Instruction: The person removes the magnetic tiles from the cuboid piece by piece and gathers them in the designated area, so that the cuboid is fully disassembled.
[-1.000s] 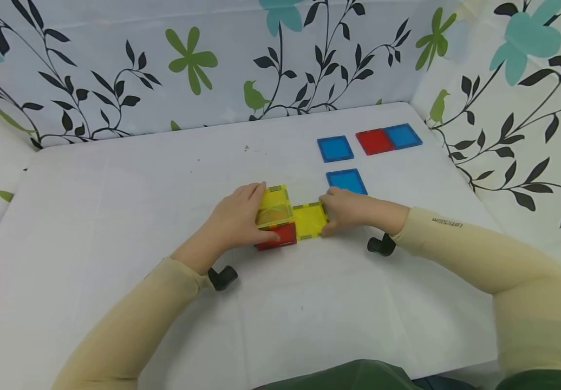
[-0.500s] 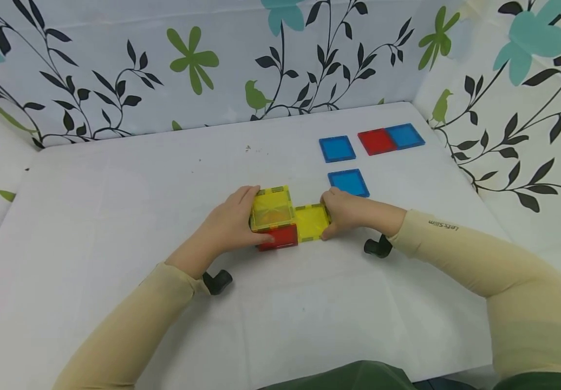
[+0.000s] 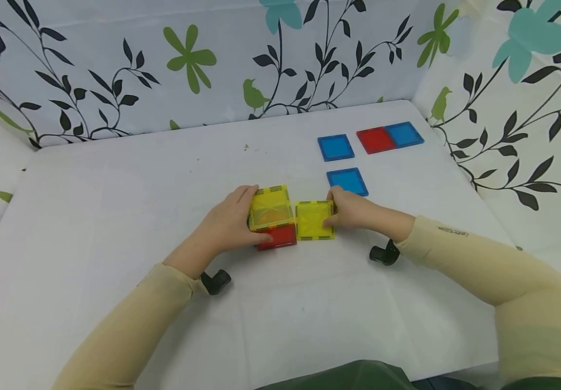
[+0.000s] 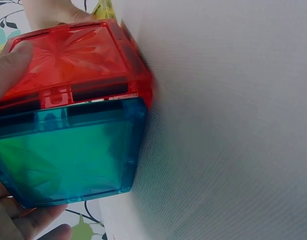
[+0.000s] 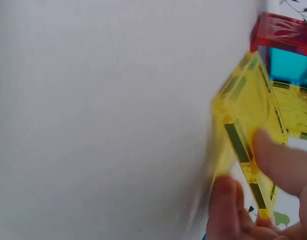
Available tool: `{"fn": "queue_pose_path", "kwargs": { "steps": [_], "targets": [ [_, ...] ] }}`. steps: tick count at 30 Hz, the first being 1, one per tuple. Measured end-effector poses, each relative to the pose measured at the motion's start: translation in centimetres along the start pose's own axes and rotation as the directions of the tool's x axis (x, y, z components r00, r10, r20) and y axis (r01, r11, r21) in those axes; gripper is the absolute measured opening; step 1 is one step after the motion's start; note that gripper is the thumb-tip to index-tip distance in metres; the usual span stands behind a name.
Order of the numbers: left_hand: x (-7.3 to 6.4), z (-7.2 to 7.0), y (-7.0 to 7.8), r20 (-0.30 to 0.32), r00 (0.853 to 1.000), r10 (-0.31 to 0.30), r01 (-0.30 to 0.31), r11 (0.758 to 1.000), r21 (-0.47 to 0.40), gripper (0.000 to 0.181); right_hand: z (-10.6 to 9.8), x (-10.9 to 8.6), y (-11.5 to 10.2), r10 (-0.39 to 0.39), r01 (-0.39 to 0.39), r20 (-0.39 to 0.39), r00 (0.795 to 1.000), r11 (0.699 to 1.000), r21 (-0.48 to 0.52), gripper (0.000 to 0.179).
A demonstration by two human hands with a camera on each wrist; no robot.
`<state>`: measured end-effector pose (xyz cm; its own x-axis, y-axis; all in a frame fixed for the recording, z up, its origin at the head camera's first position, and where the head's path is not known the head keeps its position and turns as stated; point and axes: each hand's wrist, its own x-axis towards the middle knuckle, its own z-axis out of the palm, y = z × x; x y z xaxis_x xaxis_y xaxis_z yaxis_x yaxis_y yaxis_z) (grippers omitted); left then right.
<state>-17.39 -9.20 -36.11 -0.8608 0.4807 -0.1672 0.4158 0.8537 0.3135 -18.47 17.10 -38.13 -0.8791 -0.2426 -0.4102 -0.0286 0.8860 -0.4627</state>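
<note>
My left hand (image 3: 232,222) grips a cube of translucent magnetic tiles, its thumb over the front red tile (image 3: 284,236) and its fingers behind. A yellow tile (image 3: 271,206) forms the cube's top. In the left wrist view, a blue tile (image 4: 68,155) makes up another side. Just right of the cube, my right hand (image 3: 351,210) pinches a separate yellow tile (image 3: 312,222), thumb on its face and fingers underneath. That tile is tilted up from the table in the right wrist view, with a narrow gap between it and the cube in the head view.
Two single blue tiles (image 3: 336,148) lie flat beyond my right hand, the nearer blue tile (image 3: 349,181) close to its fingers. Farther right, a red tile (image 3: 376,140) lies edge to edge with a blue tile (image 3: 404,134). A white cloth covers the table (image 3: 139,195).
The right hand has shifted slightly right with the yellow tile, which has come away from the cube's side and tilted. Its thumb now lies on the tile's face. The left hand still holds the cube.
</note>
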Motion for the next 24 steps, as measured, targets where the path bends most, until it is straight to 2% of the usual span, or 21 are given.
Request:
{"fn": "queue_pose_path", "kwargs": {
  "steps": [7, 12, 15, 18, 20, 24],
  "targets": [
    [0.0, 0.0, 0.0, 0.003, 1.000, -0.007, 0.007, 1.000, -0.002, 0.104, -1.3, -1.0, 1.5, 0.011, 0.002, -0.074, 0.997, 0.985, 0.173, 0.039],
    [-0.1, 0.0, 0.0, 0.006, 1.000, -0.001, 0.001, 1.000, -0.004, 0.104, -4.4, -1.4, 4.5, 0.079, -0.030, -0.141, 0.987, 0.949, 0.315, 0.042],
    [-0.1, 0.0, 0.0, 0.009, 1.000, -0.006, 0.006, 1.000, -0.024, 0.104, -7.1, -1.3, 7.4, 0.185, -0.105, -0.183, 0.966, 0.921, 0.376, 0.050],
    [-0.2, 0.1, 0.0, 0.022, 0.999, -0.023, 0.024, 0.998, -0.059, 0.105, -9.3, -0.9, 10.5, 0.294, -0.189, -0.192, 0.936, 0.883, 0.429, 0.059],
    [-0.3, 0.3, -0.1, 0.035, 0.999, -0.040, 0.043, 0.995, -0.086, 0.107, -10.1, -0.5, 12.3, 0.348, -0.243, -0.170, 0.922, 0.862, 0.444, 0.062],
    [-0.4, 0.6, -0.3, 0.050, 0.996, -0.071, 0.077, 0.986, -0.147, 0.111, -10.5, 0.2, 14.9, 0.396, -0.316, -0.096, 0.913, 0.837, 0.447, 0.064]
  ]
}}
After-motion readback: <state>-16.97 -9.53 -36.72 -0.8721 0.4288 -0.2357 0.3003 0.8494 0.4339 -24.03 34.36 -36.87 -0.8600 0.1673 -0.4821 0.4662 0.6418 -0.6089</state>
